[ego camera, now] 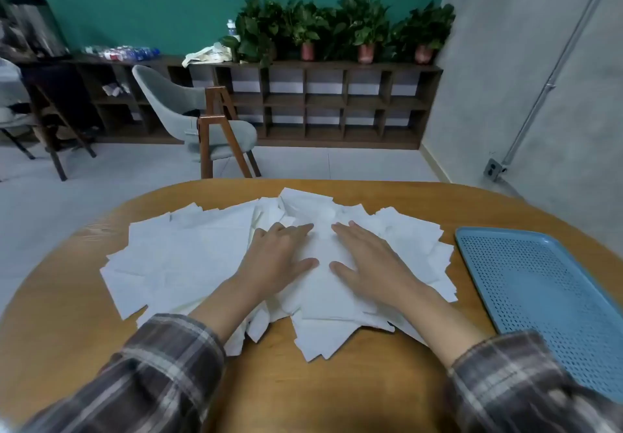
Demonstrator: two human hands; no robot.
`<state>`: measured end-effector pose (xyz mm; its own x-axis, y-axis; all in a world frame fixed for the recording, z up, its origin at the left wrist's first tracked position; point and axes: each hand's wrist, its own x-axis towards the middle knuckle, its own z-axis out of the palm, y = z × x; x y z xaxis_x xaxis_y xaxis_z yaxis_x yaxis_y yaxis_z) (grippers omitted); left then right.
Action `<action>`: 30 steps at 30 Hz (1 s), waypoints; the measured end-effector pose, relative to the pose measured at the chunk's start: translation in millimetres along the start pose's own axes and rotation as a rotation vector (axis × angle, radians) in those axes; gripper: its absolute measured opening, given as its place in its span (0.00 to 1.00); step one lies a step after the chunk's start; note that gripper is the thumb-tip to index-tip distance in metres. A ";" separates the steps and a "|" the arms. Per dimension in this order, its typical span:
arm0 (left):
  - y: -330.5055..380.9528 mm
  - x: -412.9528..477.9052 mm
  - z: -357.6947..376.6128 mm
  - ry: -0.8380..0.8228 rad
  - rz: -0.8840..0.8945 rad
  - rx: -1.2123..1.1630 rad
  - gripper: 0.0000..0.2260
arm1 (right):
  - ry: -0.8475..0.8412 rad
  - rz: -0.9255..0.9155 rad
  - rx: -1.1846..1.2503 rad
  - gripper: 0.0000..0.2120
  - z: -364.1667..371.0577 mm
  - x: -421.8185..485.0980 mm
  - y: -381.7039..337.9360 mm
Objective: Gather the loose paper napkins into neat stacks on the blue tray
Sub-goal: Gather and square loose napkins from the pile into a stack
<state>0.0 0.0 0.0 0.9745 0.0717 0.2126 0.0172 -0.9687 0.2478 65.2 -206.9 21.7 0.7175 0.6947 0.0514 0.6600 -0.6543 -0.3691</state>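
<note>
Pressing: two hands, left hand [277, 257] and right hand [374, 258], spread flat on one napkin heap [188, 247] | one blue tray [539, 284] beside

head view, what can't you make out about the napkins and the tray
Napkin pile, head view: the left hand and right hand lie flat on its middle, hiding the sheets beneath.
Blue tray: its right side is cut off by the frame edge; the right sleeve hides its near corner.
Bottles on the far shelf: too small and blurred to read.
</note>
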 end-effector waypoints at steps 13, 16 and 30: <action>0.9 -4.8 32.8 0.241 0.053 -0.539 0.23 | 0.256 -0.064 0.235 0.12 36.7 28.3 20.8; 3.1 -10.5 35.0 0.261 0.015 -0.700 0.25 | 0.356 -0.031 0.353 0.04 27.6 16.6 18.5; 15.3 -20.6 23.1 0.290 -0.119 -1.123 0.21 | 0.316 0.074 0.881 0.14 6.9 -35.9 16.2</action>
<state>-14.7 -21.8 -22.4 0.8900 0.3399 0.3040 -0.2443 -0.2074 0.9473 48.7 -240.4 7.4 0.8632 0.4629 0.2015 0.2966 -0.1419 -0.9444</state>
